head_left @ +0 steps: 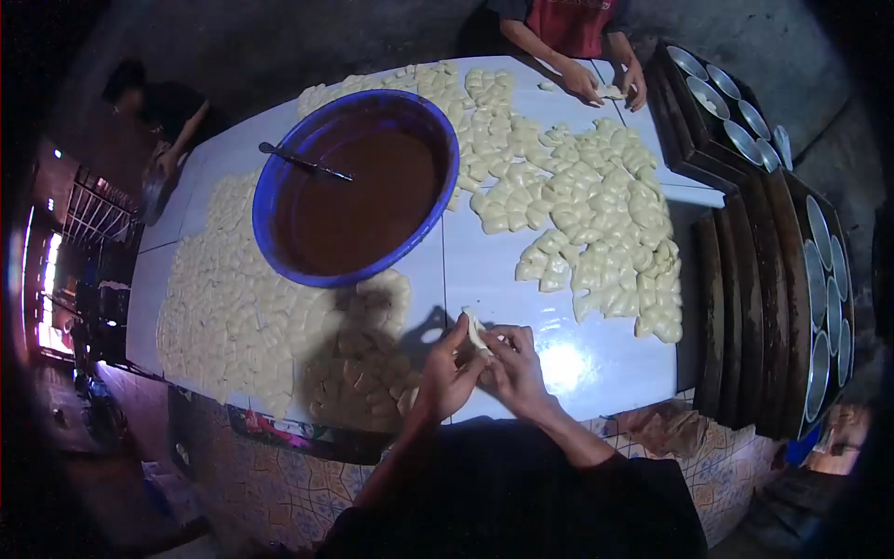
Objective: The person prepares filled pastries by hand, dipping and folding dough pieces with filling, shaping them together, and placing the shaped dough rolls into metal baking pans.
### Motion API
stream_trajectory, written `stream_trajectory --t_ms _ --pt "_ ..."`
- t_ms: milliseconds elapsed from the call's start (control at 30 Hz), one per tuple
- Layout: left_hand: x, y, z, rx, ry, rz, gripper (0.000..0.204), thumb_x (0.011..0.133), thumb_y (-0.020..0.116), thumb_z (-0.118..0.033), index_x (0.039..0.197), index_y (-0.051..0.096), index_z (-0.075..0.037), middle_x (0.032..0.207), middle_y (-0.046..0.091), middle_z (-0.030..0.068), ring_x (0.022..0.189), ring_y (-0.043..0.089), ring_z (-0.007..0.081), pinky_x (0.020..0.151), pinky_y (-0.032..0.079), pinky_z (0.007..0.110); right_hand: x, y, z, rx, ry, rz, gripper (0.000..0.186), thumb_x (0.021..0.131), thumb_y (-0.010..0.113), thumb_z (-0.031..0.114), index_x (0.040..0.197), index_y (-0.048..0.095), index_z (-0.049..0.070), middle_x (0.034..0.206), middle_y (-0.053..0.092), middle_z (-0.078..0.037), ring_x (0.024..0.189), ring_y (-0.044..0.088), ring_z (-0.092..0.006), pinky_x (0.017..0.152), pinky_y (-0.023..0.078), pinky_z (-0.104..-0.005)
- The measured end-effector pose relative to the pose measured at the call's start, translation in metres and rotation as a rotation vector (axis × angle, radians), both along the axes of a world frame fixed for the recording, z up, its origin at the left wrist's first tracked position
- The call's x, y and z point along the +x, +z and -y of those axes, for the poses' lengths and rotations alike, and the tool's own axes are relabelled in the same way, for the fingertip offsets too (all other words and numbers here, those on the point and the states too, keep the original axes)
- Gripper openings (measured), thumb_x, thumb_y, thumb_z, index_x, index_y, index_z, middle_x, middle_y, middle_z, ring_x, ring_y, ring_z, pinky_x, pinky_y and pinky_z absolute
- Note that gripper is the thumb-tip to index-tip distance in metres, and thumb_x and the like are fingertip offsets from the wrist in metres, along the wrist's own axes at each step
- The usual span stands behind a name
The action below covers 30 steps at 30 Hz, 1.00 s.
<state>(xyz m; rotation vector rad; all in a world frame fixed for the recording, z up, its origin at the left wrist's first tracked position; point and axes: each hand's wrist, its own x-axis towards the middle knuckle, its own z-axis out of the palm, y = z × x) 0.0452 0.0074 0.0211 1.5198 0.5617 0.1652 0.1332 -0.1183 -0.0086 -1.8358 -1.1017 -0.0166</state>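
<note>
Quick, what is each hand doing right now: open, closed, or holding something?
Left hand: closed on the dough piece, pinching its lower part.
Right hand: closed on the same dough piece, fingers on its edge.

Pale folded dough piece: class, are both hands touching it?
Touching. The head view shows left hand and right hand fingertips pinching the pale folded dough piece.

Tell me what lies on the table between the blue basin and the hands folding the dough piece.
In the head view, flat dough pieces lie below the blue basin; nearer the hands, bare table.
</note>
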Motion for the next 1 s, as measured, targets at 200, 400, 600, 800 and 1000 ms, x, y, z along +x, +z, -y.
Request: stream_trajectory --t_ms 200,400,600,800,1000 --pt "-0.013 0.011 0.018 0.177 -0.037 0.106 0.019 0.086 0.064 -0.003 0.102 0.064 0.007 0.1 0.061 0.0116 0.089 0.059 0.0144 0.077 0.051 0.027 0.004 0.001 0.024 0.318 0.048 -0.443 0.029 0.082 0.064 0.0 0.111 0.062 0.001 0.111 0.057 -0.012 0.092 0.061 -0.022 0.077 0.049 -0.0288" --pt "-0.02 -0.008 0.031 -0.179 0.059 0.107 0.011 0.086 0.067 -0.004 0.087 0.061 0.004 0.09 0.062 0.0067 0.084 0.061 0.012 0.072 0.052 0.025 -0.01 0.017 0.037 0.12 0.139 -0.199 0.02 0.084 0.063 0.005 0.103 0.065 0.001 0.095 0.064 -0.012 0.085 0.062 -0.0262 0.074 0.051 -0.0322" --pt "-0.022 -0.021 0.035 0.328 -0.177 0.092 0.037 0.085 0.064 0.002 0.117 0.047 -0.001 0.09 0.061 0.0061 0.088 0.061 0.0141 0.082 0.053 0.032 -0.021 0.006 0.04 0.032 -0.003 -0.548 0.028 0.092 0.056 0.013 0.119 0.062 0.006 0.098 0.064 -0.013 0.084 0.061 -0.0202 0.076 0.049 -0.0303" --pt "-0.029 -0.033 0.027 -0.018 -0.122 0.312 0.052 0.076 0.062 0.009 0.124 0.045 0.0 0.108 0.051 0.01 0.1 0.055 0.0172 0.086 0.051 0.033 -0.013 -0.01 0.05 -0.039 0.43 -1.419 0.052 0.092 0.058 0.017 0.14 0.041 0.006 0.111 0.059 -0.011 0.081 0.056 -0.0134 0.072 0.05 -0.0277" --pt "-0.014 -0.06 0.012 0.263 0.15 0.077 0.038 0.082 0.062 0.001 0.12 0.054 -0.002 0.128 0.051 0.0144 0.115 0.054 0.0229 0.093 0.046 0.03 0.001 -0.04 0.024 0.011 -0.115 -0.83 0.04 0.087 0.057 0.008 0.125 0.055 -0.002 0.106 0.064 -0.017 0.093 0.062 -0.0194 0.08 0.05 -0.0301"
